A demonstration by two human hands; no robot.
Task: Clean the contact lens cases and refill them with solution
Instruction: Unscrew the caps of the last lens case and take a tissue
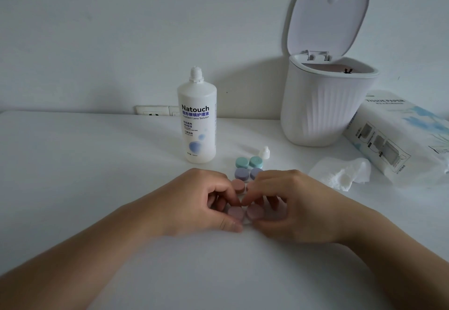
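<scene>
Several contact lens cases lie in a row on the white table (97, 164). The nearest one, a pale pink case (245, 213), sits between my hands. My left hand (194, 202) pinches its left cap with thumb and fingers, and my right hand (291, 202) pinches its right cap. Behind it lie a brownish-pink case (238, 185), partly hidden by my fingers, a purple case (243, 173) and a green case (249, 162). The white solution bottle (197, 120) stands uncapped behind them, with its small white cap (264, 153) lying to the right of it.
A white ribbed bin (325, 105) with its lid up stands at the back right. A pack of tissue paper (401, 137) lies at the right edge, with a crumpled tissue (342, 172) in front of it. A wall socket (155, 110) sits behind the table.
</scene>
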